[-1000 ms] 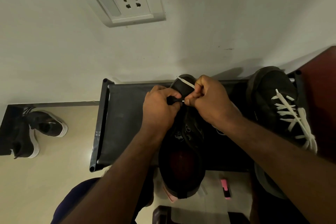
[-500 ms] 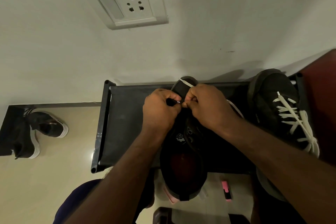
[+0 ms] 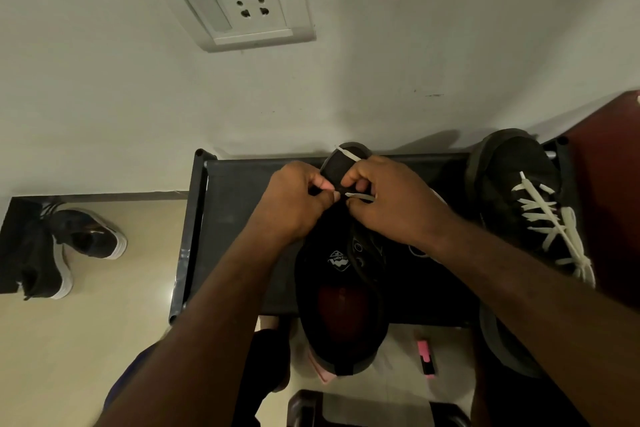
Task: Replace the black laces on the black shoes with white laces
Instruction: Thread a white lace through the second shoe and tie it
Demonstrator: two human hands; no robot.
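Note:
A black shoe (image 3: 341, 291) lies on a dark rack shelf (image 3: 239, 218), toe toward the wall, heel hanging over the front edge. My left hand (image 3: 294, 204) pinches the shoe's upper at an eyelet near the toe. My right hand (image 3: 391, 204) pinches the tip of a white lace (image 3: 358, 196) right beside the left fingers. Another stretch of white lace (image 3: 348, 153) crosses the toe. A second black shoe (image 3: 519, 198) with white lacing stands at the shelf's right end.
A white wall socket (image 3: 232, 0) sits on the wall above. On the floor at the left lie two dark sneakers with white soles (image 3: 86, 236). A pink marker (image 3: 426, 359) lies on the floor below the shelf. A dark red surface (image 3: 609, 163) borders the right.
My hands stay together at the shoe's toe. The right hand's fingers have shifted on the lace, and its white tip now shows between the two hands.

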